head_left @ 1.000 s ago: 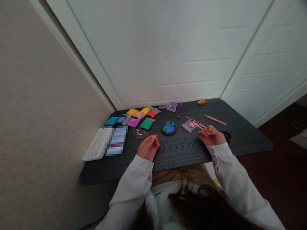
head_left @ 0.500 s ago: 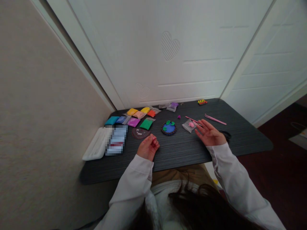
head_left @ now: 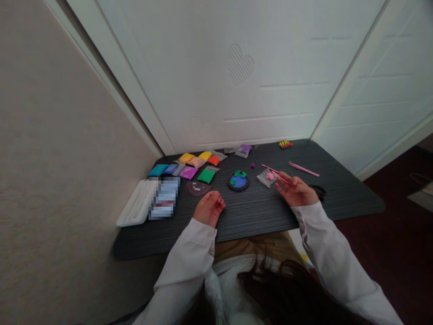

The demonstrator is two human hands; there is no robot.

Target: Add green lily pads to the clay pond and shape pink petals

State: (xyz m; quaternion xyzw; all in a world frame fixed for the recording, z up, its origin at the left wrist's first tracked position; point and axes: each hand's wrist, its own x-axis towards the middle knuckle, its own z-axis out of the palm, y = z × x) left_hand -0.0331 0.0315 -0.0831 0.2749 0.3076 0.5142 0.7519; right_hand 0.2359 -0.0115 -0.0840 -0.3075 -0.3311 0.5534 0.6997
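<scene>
My left hand (head_left: 209, 208) hovers above the table's front part, its fingers pinched together on a small pink piece of clay that they now hide. My right hand (head_left: 297, 192) is at the right, its fingers and thumb bent around the rear end of a thin pink stick tool (head_left: 269, 168). Under the stick lies a clear bag with pink clay (head_left: 269, 177). Between my hands sits a small round pond model (head_left: 238, 181), blue inside, with green leaf pads and a dark brown bumpy rim. Behind it lies a tiny purple clay piece (head_left: 252, 165).
Several colored clay packs, including a green one (head_left: 207, 174), lie back left. A clear disc (head_left: 199, 188), a white tray (head_left: 138, 203) and a blurred packet (head_left: 165, 197) are left. Right are pink tweezers (head_left: 303, 169), a black object (head_left: 318, 192) and a yellow-red model (head_left: 285, 144).
My right hand's fingers have curled from spread out to around the pink stick. My left fingers have closed further, hiding the pink bit that showed between them.
</scene>
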